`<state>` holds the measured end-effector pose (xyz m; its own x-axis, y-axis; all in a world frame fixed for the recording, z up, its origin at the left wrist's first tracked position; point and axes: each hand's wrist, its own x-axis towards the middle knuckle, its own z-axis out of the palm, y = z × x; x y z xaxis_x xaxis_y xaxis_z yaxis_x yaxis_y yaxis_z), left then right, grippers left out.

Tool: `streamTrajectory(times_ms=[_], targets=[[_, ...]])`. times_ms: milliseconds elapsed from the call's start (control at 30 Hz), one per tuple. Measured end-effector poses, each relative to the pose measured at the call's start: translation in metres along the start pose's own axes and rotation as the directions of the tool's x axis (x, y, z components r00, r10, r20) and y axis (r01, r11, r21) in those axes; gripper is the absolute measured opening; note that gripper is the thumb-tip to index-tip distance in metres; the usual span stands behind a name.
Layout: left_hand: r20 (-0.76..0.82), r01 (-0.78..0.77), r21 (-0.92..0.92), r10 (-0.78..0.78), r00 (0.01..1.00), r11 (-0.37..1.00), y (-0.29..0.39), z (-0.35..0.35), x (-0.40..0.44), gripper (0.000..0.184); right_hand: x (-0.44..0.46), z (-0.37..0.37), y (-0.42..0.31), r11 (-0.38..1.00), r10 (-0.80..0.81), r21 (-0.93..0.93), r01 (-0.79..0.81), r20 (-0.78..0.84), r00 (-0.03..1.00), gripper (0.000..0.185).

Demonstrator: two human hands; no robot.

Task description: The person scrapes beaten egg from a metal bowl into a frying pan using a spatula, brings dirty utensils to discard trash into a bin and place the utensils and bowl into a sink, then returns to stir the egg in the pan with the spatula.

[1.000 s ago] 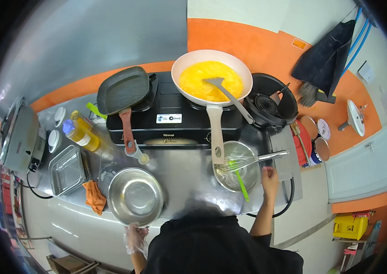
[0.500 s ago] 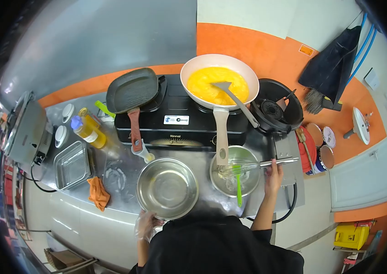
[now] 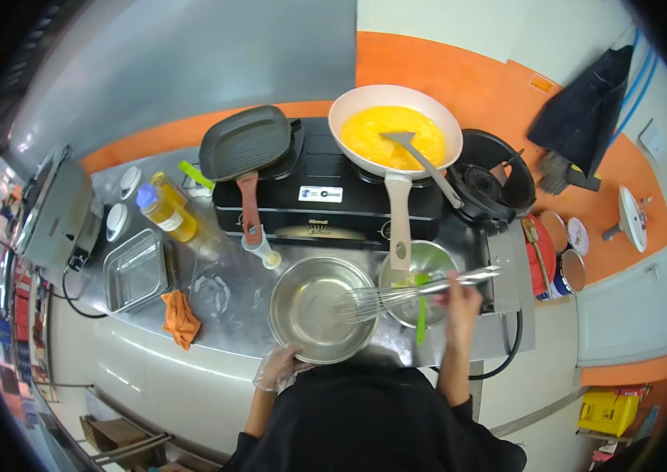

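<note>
Grasps the large bowl [image 3: 310, 305] by its near rim with gloved left hand [image 3: 280, 366]; grips the whisk [image 3: 396, 296] in right hand [image 3: 461, 303], wires over that bowl; has yellow mixture [image 3: 373, 138] already in the pan [image 3: 396, 96]; leaves green utensil [image 3: 421, 321] not yet out of the smaller bowl [image 3: 430, 253]

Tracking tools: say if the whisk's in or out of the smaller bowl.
Out: the right hand holds the whisk, wires over the larger bowl.

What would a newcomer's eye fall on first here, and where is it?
Likely the bright yellow liquid in the pale pan atop the stove, to the right. Nearer, the right hand holds a whisk reaching over the larger metal bowl. The gloved left hand holds that bowl's near rim.
</note>
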<state>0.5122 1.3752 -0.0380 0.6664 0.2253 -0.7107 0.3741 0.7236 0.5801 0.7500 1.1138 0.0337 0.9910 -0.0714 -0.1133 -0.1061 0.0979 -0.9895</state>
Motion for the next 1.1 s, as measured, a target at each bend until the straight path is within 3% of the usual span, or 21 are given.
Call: streamTrajectory(times_ms=[67,133,167,233,267,300,367,400,467,533,567,600,667,700,767,833,867,933,1000,1067,1100], targets=[[0.022,0.012,0.024,-0.013,1.000,1.000,-0.003,0.000,0.003,0.020,-0.008,0.031,0.019,0.995,0.101,-0.023,-0.098,0.133,0.986,0.033],[-0.012,-0.007,-0.079,0.006,1.000,0.997,-0.006,0.000,0.002,0.014,-0.006,0.050,0.043,0.982,0.189,-0.050,-0.182,0.227,0.955,0.039],[-0.002,-0.003,-0.073,0.003,1.000,0.997,-0.008,-0.002,0.003,0.014,-0.005,0.046,0.042,0.983,0.184,-0.048,-0.178,0.216,0.959,0.039],[0.059,-0.101,0.032,0.099,0.993,0.994,-0.012,-0.007,0.005,0.011,0.001,0.040,0.034,0.864,0.393,-0.445,-0.237,0.298,0.870,0.051],[0.063,-0.104,0.030,0.102,0.993,0.994,-0.018,-0.017,0.010,0.011,0.006,0.031,0.037,0.778,0.268,-0.628,-0.008,0.321,0.908,0.054],[0.104,-0.156,0.042,0.151,0.983,0.987,-0.027,-0.029,0.018,0.009,0.005,0.021,0.039,0.777,0.266,-0.629,-0.005,0.322,0.908,0.054],[0.141,-0.209,0.047,0.201,0.969,0.977,-0.030,-0.031,0.019,0.007,-0.004,0.010,0.033,0.208,0.004,-0.943,0.260,0.266,0.964,0.055],[0.137,-0.251,0.179,0.229,0.964,0.951,-0.032,-0.031,0.018,0.006,-0.008,0.011,0.030,0.206,0.004,-0.943,0.263,0.269,0.963,0.055],[0.137,-0.289,0.304,0.259,0.956,0.908,-0.033,-0.030,0.018,0.004,-0.014,0.014,0.025,-0.053,0.005,-0.968,0.244,0.244,0.970,0.068],[0.148,-0.186,-0.043,0.190,0.971,0.982,-0.039,-0.039,0.025,0.002,-0.011,0.013,0.029,-0.116,0.065,-0.959,0.258,0.252,0.966,0.070],[0.146,-0.187,-0.047,0.192,0.970,0.981,-0.047,-0.048,0.032,0.002,-0.009,0.013,0.032,-0.173,0.126,-0.947,0.272,0.252,0.959,0.073],[0.189,-0.399,0.400,0.352,0.917,0.825,-0.057,-0.059,0.041,0.006,-0.006,0.012,0.035,-0.174,0.125,-0.946,0.275,0.256,0.959,0.073],[0.301,-0.511,0.736,0.461,0.835,0.445,-0.053,-0.052,0.039,0.009,0.002,0.008,0.036,-0.015,0.122,-0.985,0.170,0.166,0.978,0.061],[0.240,-0.484,0.605,0.434,0.868,0.632,-0.054,-0.049,0.035,0.021,0.005,0.003,0.034,-0.016,0.120,-0.985,0.169,0.166,0.979,0.061],[0.190,-0.430,0.440,0.387,0.902,0.788,-0.034,-0.029,0.015,0.034,0.010,-0.008,0.027,0.023,0.084,-0.980,0.197,0.199,0.976,0.051],[0.029,-0.100,0.018,0.099,0.995,0.995,-0.013,-0.013,0.000,0.022,0.012,-0.018,0.032,0.088,0.011,-0.977,0.194,0.196,0.981,0.045],[0.029,-0.100,0.015,0.099,0.995,0.995,-0.018,-0.020,0.007,0.022,0.013,-0.022,0.034,0.156,-0.067,-0.967,0.203,0.195,0.979,0.039],[0.194,-0.188,0.099,0.167,0.967,0.977,-0.029,-0.037,0.020,0.022,-0.003,-0.026,0.001,0.228,-0.082,-0.943,0.242,0.229,0.970,0.031],[0.141,-0.156,0.093,0.142,0.980,0.983,-0.031,-0.034,0.018,0.020,-0.015,-0.029,-0.027,0.303,-0.089,-0.914,0.271,0.256,0.963,0.024],[0.098,-0.117,0.092,0.108,0.989,0.989,-0.029,-0.032,0.017,0.020,-0.021,-0.034,-0.043,0.452,-0.198,-0.832,0.323,0.260,0.945,0.014],[0.099,-0.105,0.128,0.093,0.991,0.986,-0.028,-0.033,0.019,0.020,-0.024,-0.034,-0.051,0.451,-0.197,-0.832,0.324,0.261,0.945,0.014]])
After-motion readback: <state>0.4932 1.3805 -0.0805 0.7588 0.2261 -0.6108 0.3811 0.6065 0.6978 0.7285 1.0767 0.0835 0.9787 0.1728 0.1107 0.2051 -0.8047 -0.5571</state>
